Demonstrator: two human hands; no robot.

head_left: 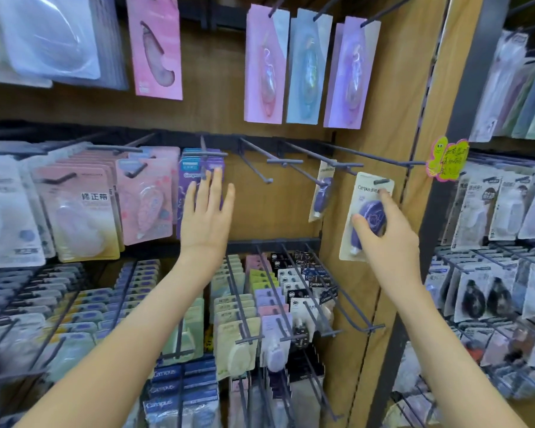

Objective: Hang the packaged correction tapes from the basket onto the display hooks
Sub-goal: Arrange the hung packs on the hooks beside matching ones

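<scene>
My right hand [383,230] pinches a packaged purple correction tape [360,193], a white Campus card. The card's top slot sits at the tip of a grey display hook [355,165]. A second purple tape pack [322,193] hangs farther back on that hook. My left hand [209,214] is raised flat with straight fingers. Its fingertips touch a stack of purple Campus packs [190,168] on the neighbouring hook. Between my hands a bare hook [257,165] juts out. The basket is out of sight.
Pink packs [142,199] fill the hooks to the left. Pastel cards [303,69] hang on the row above. Long wire hooks [337,291] loaded with small packs stick out below my forearms. A wooden side panel [383,118] and a yellow note tag [448,159] stand at the right.
</scene>
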